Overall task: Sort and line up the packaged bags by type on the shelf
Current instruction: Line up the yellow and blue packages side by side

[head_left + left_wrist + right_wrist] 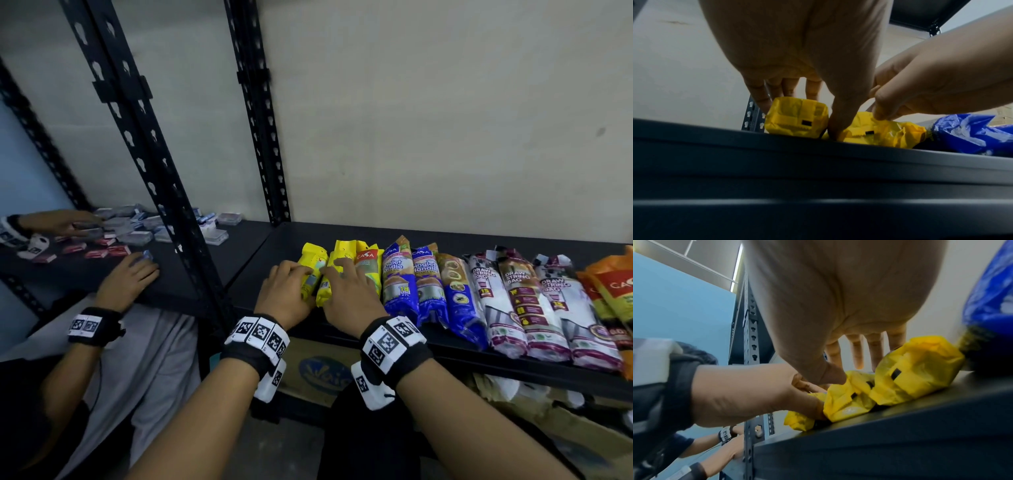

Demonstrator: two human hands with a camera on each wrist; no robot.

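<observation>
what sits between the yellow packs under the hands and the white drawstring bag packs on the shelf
Three blue plastic singlet-handle bag packs lie side by side between the yellow plastic packs and the white drawstring bag packs, as the head view shows.

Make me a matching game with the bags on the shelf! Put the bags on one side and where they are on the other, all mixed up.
Things:
1. yellow bags
2. blue bags
3. white drawstring bags
4. orange bags

Places:
A. at the far right end of the shelf
B. under the left hand and the right hand
C. just right of the yellow ones
D. between the blue ones and the orange ones

Pairs: 1-B, 2-C, 3-D, 4-A
</observation>
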